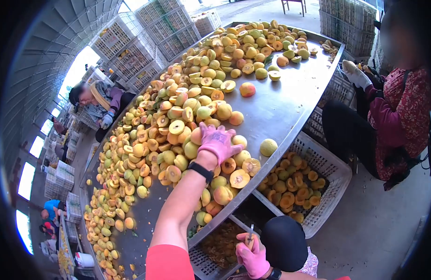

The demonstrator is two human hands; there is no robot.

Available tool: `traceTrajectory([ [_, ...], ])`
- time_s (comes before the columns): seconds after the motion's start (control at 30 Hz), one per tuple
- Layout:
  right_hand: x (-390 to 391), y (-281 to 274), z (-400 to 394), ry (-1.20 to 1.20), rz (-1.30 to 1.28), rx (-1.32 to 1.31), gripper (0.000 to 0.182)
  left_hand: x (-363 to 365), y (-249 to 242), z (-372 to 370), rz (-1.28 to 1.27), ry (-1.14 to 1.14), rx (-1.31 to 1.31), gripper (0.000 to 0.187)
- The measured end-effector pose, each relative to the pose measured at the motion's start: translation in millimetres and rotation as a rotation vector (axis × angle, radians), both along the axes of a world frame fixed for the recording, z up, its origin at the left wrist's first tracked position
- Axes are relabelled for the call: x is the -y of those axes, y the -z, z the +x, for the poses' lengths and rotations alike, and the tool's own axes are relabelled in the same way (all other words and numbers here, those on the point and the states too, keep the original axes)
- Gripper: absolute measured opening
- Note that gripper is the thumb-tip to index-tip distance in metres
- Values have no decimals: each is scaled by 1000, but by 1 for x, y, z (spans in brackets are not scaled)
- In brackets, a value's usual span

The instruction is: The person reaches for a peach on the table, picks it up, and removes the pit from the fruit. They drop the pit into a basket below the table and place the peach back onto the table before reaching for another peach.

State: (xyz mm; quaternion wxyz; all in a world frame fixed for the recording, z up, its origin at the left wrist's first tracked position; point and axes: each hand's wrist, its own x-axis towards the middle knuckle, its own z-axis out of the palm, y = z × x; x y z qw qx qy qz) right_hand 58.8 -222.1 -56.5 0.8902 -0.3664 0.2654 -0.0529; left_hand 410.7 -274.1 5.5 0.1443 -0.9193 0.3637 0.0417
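Observation:
My left hand (218,142), in a pink glove, reaches onto a big heap of yellow-orange peaches (178,127), many of them cut in half. Its fingers are spread over the fruit, touching several of them, with a peach (196,136) beside the fingers. A cut peach half (239,178) lies face up near the table's edge. Lower down, my right hand (254,259), also gloved in pink, is closed around a small tool with a thin metal tip (251,229). It is over the front of the table, above a crate (204,265) of brownish scraps.
The metal table (290,100) has a raised rim. Under its right edge stands a white plastic crate (339,175) of peach halves. One person (397,112) sits at the right, another (103,100) across the table. Stacked crates (127,44) stand behind. My dark-clad knee (284,242) is beside my right hand.

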Motion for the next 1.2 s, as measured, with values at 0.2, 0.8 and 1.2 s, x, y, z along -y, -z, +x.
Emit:
traceTrajectory([
  [0.2,8,-1,12,-86,64,-5,28,-145,-16,14,81,-252,-137,67],
  [0.8,13,3,42,-94,138,-90,28,-1,-15,145,216,-334,-76,61],
  [1.2,31,-7,17,-197,305,-66,27,-99,-22,34,443,-269,-104,53],
])
